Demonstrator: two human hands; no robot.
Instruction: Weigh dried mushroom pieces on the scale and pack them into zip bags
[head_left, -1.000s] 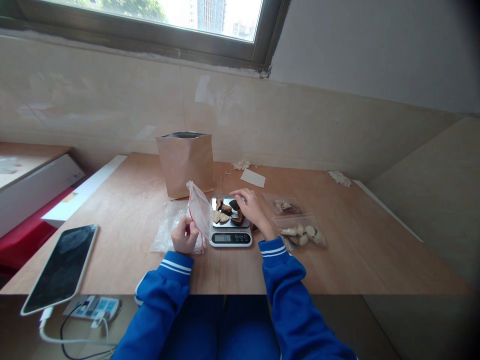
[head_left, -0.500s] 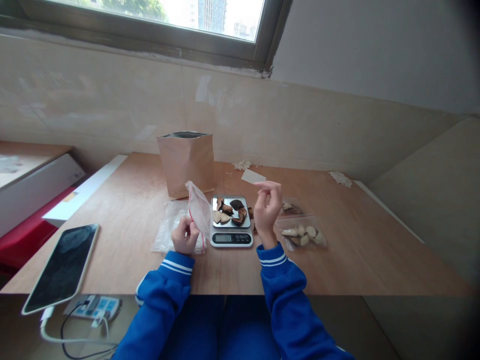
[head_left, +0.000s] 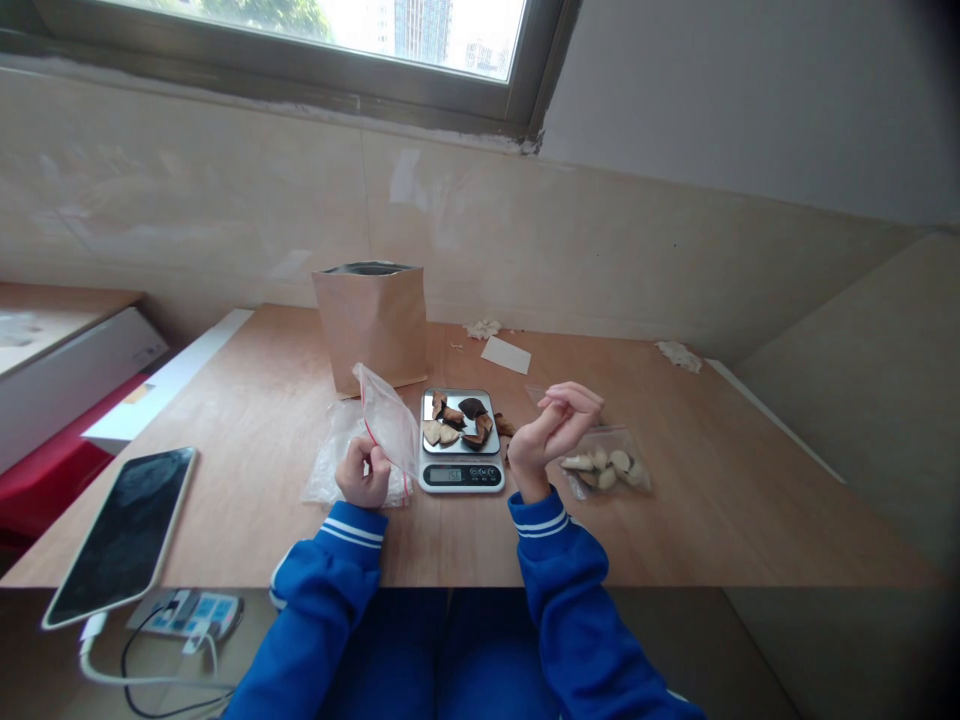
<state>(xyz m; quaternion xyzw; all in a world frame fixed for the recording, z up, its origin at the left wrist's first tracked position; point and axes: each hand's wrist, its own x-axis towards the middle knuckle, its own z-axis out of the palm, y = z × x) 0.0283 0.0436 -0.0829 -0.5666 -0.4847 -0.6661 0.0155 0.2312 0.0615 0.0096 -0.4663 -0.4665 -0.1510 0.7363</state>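
Note:
My left hand (head_left: 364, 473) is closed on the lower edge of a clear zip bag (head_left: 388, 420) with a red seal line, held up left of a kitchen scale (head_left: 462, 476). Several dark brown and pale dried slices (head_left: 453, 419) lie on the scale's metal plate; its small display is lit, the digits too blurred to read. Right of the scale, my right hand (head_left: 553, 432) is raised, its fingers bent together against the thumb; whether anything is between them is hidden. Behind it lies a zip bag of pale slices (head_left: 611, 465), partly covered by the hand.
A brown paper pouch (head_left: 371, 325) stands upright with its top open, behind flat clear bags (head_left: 326, 465). A white card (head_left: 506, 355) and crumpled scraps (head_left: 679, 356) lie further back. A phone (head_left: 124, 535) with a charging cable overhangs the front left edge, above a power strip (head_left: 187, 612).
My right hand has turned and tilted to the right, its fingers swinging over the bags there. The held bag and my left hand have shifted slightly left.

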